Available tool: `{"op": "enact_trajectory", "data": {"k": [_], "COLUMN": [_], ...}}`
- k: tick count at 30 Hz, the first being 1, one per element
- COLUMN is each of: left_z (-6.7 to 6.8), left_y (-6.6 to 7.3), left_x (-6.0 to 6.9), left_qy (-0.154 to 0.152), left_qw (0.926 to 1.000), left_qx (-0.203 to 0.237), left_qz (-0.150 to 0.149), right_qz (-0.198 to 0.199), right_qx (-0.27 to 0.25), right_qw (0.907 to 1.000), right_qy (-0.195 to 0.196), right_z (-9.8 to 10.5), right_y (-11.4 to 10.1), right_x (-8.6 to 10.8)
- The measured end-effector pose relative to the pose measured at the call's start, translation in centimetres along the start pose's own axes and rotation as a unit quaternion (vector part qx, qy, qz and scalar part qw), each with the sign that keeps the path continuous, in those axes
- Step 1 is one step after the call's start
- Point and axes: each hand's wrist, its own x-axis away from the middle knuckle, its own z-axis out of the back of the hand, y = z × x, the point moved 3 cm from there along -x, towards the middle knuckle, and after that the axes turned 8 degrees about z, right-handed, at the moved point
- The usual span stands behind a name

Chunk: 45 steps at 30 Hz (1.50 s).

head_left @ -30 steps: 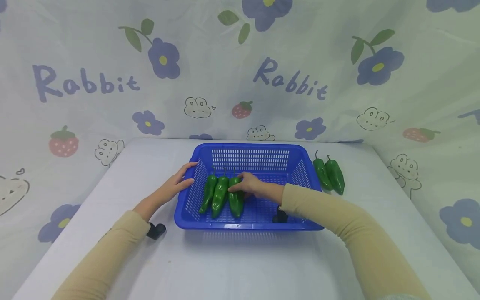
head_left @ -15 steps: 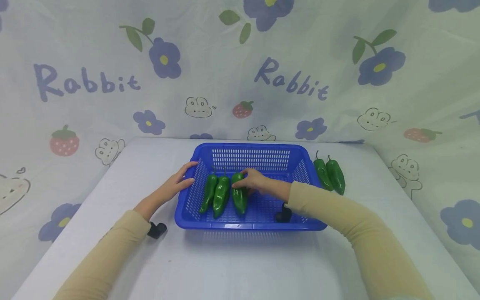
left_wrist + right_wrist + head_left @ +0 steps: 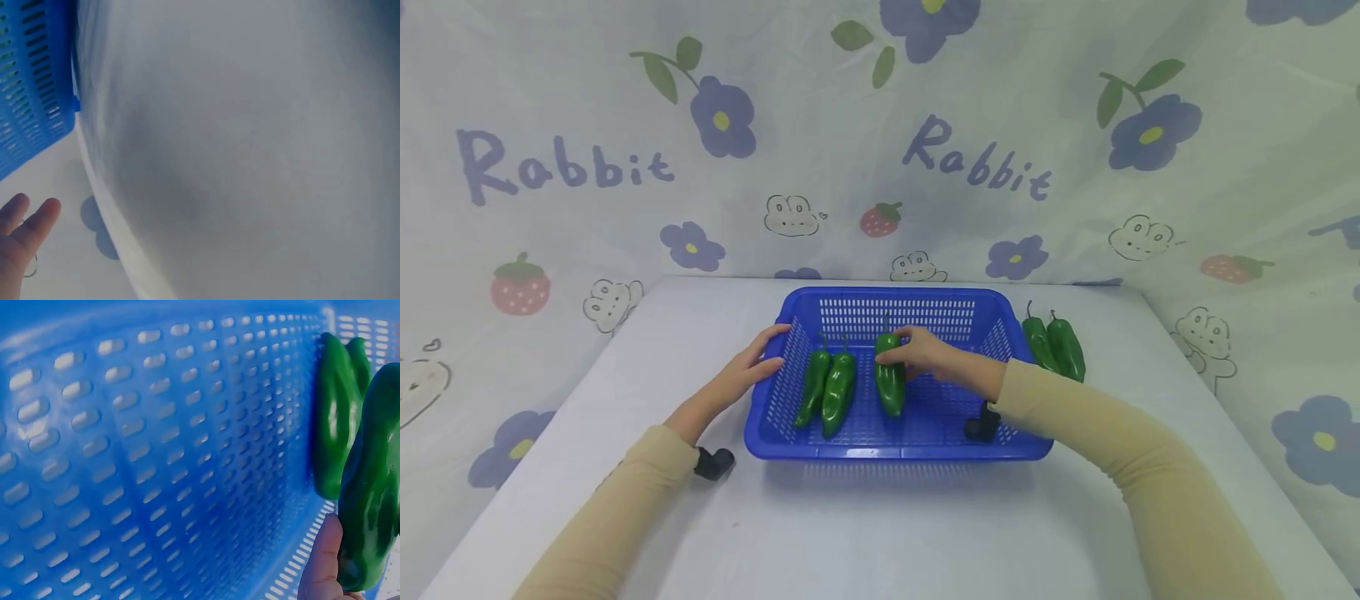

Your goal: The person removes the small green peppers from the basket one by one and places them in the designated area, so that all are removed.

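Observation:
A blue perforated plastic basket (image 3: 898, 452) stands on the white table. Inside it, my right hand (image 3: 922, 352) grips a green pepper (image 3: 891, 388) between thumb and fingers; the right wrist view shows this pepper (image 3: 373, 481) up close with the thumb against it. Two more green peppers, one (image 3: 813, 388) by the left wall and one (image 3: 838, 394) beside it, lie on the basket floor. My left hand (image 3: 751, 365) rests on the basket's left rim with its fingers extended. In the left wrist view only some fingers (image 3: 39, 226) of that hand show, near the basket wall.
Two green peppers, a left one (image 3: 1040, 342) and a right one (image 3: 1067, 348), lie on the table (image 3: 880, 533) just right of the basket. A patterned cloth (image 3: 820, 150) hangs behind. Dark wrist cameras, the left one (image 3: 714, 463) and the right one (image 3: 982, 423), sit under the sleeves.
My right hand has moved to the right with the gripped pepper, widening the gap from the two peppers at left. The left hand has stayed on the rim.

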Motion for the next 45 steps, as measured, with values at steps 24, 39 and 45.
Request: {"op": "enact_trajectory", "data": {"k": [24,39,45], "left_z": [0.0,0.3,0.2], "left_y": [0.3,0.3,0.3], "left_x": [0.0,0.2,0.2], "left_qy": [-0.012,-0.009,-0.007], "left_qw": [0.9998,1.0,0.9999], "left_qx": [0.015,0.002,-0.004], "left_qz": [-0.009,0.002,0.009], "right_qz": [0.07,0.127,0.139], "right_qx": [-0.037,-0.08,-0.086], "right_qw": [0.9968,0.9885,0.9865], "right_qy": [-0.01,-0.017,-0.007], "right_z": [5.7,8.8,10.6], "right_y": [-2.9,-3.7,-3.5], "right_x": [4.8,7.8,8.5]}}
